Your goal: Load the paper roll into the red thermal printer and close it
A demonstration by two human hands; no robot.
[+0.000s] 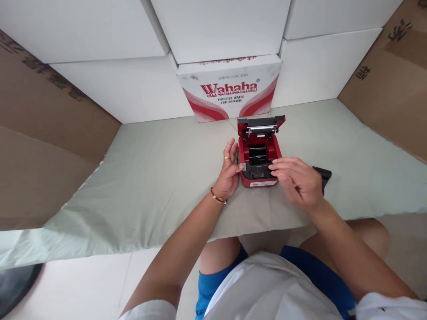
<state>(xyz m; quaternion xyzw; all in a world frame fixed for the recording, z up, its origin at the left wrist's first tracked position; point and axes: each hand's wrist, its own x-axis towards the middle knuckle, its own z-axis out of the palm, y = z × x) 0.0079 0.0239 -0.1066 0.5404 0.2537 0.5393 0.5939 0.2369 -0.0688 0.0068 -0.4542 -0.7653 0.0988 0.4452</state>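
Observation:
A small red and black label printer (pixel 245 178) stands on the cloth-covered table with its lid (pixel 262 126) raised. Inside, dark rollers (pixel 256 153) show across the middle. My left hand (pixel 229 173) grips the printer's left side, the thumb on its front corner and the fingers along the wall. With fingertips pinched together, my right hand (pixel 298 180) holds the right edge of a flat black panel (pixel 260 171) at the front of the printer's interior. Just beyond my right wrist lies a black object (pixel 325 175), partly hidden by the hand; I cannot tell its kind.
Behind the printer stands a white and red Wahaha water carton (pixel 230 91), with white boxes (pixel 227 26) stacked around it. Brown cardboard boxes (pixel 50 133) (pixel 393 89) flank the table on both sides. A pale green cloth (pixel 160 178) covers the table up to its front edge.

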